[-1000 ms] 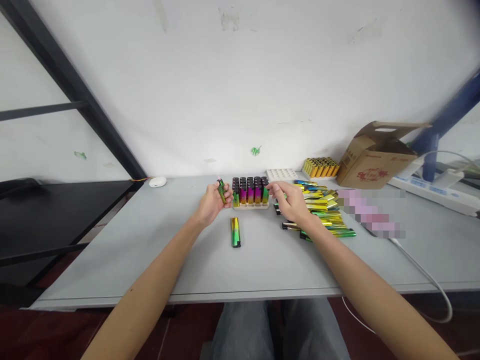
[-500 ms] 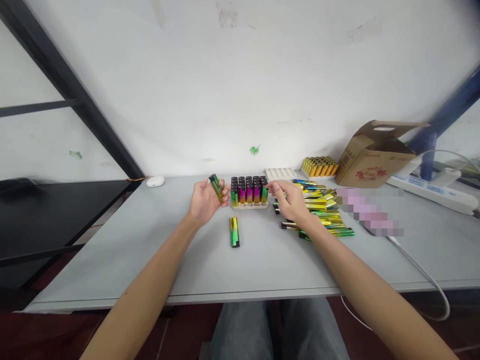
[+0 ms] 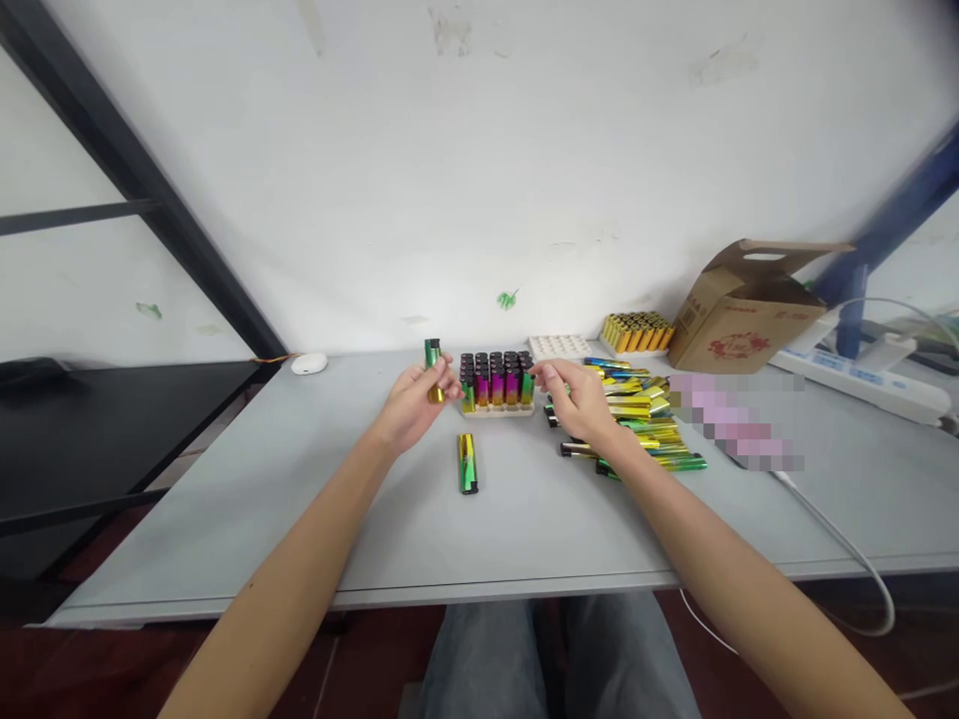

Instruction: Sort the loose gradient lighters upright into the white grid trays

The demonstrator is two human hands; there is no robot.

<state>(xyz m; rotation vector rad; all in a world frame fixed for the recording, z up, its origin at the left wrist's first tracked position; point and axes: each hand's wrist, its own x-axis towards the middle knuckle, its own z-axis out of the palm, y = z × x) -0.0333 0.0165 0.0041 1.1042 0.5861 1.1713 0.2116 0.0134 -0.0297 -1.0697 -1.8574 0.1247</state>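
Observation:
My left hand (image 3: 412,401) is closed around a green-and-gold lighter (image 3: 435,369), held upright with its black top upward, just left of a white rack (image 3: 497,410). Rows of black-topped lighters (image 3: 497,385) stand in the rack, purple ones in the front middle and green ones at the front corners. At the rack's right front corner, my right hand (image 3: 576,397) has its thumb and fingertips closed at the green lighter (image 3: 527,388); how firmly it grips is partly hidden. Another green-and-gold lighter (image 3: 468,463) lies flat on the table in front of the rack.
Right of my right hand lies a pile of shiny lighters (image 3: 651,439). Behind are a white slotted tray (image 3: 560,347) and a tray of gold lighters (image 3: 638,333). An open cardboard box (image 3: 749,335), a power strip (image 3: 861,384) and a white earphone case (image 3: 310,363) stand farther out.
The lighter in my left hand has turned from tilted to upright, and the left fingers have rolled round it slightly toward the rack. My right hand has stayed in place.

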